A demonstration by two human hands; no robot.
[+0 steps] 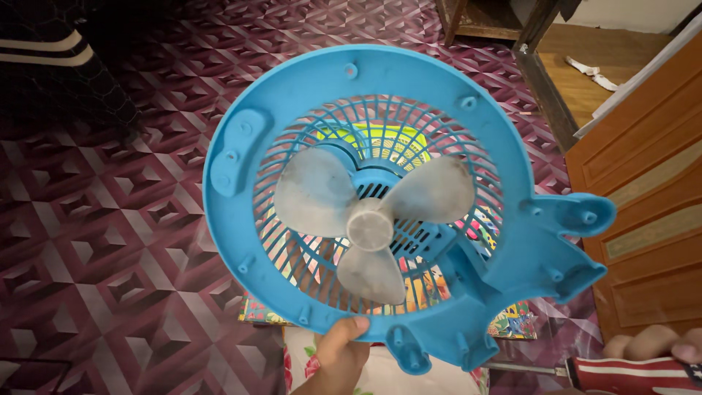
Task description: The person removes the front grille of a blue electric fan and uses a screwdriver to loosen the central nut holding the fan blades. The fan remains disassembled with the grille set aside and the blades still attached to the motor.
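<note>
A round blue plastic fan housing [241,183] with a grille fills the middle of the view, held up above the floor. A dusty grey three-blade propeller [369,219] sits at its centre. My left hand [338,355] grips the housing's lower rim, thumb on the front. At the lower right corner my right hand [658,342] is closed around a screwdriver [629,374] with a red and white striped handle; its metal shaft points left, below the housing.
Colourful printed sheets [512,322] and a floral cloth [300,358] lie under the fan. Maroon patterned flooring [117,241] spreads left. A wooden door [643,190] stands at right, wooden furniture legs [545,80] at the top, dark striped fabric [44,51] upper left.
</note>
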